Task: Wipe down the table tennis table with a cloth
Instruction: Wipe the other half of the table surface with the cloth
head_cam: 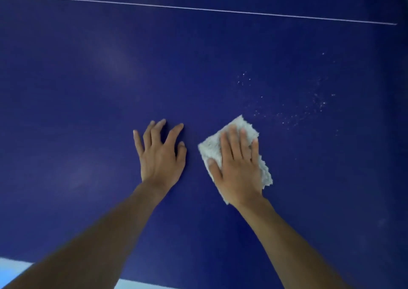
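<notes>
Right hand [237, 165] pressing flat, fingers straight, on a white cloth [260, 169] lying on the blue table [88, 89], left hand [160, 154] resting spread beside it, pale specks [287, 107] lying beyond the cloth

No writing, label, brand, number or sign can be read anywhere in the view. The only marking is a thin white line [198, 9] painted across the blue desk [88, 89], and it carries no lettering.
</notes>
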